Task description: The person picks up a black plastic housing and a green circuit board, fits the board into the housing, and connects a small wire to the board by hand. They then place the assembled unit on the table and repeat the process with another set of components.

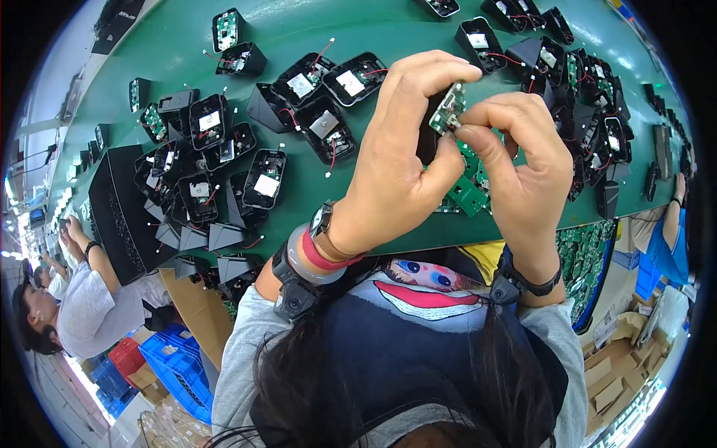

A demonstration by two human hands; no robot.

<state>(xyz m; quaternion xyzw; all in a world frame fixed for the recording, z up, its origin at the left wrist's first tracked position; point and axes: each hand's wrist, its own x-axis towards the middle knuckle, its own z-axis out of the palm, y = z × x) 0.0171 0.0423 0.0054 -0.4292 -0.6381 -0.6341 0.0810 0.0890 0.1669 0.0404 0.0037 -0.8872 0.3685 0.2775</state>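
Observation:
Above the near part of the table, my left hand [399,142] is closed around a black plastic housing [428,138], mostly hidden by the fingers. A green circuit board [449,110] stands tilted at its open side, components facing right. My right hand [526,145] is closed in a pinch, thumb and forefinger meeting at the board's lower right edge. Whatever small part lies between those fingertips is hidden. Below the hands, several loose green circuit boards [469,196] rest on the table, partly covered by my right hand.
Black housings with red wires [198,190] are heaped on the green table [358,216] at left; another heap [590,97] lies right. A black box [123,213] stands at the left edge. A tray of boards [586,261] sits low right. A co-worker [104,306] is at left.

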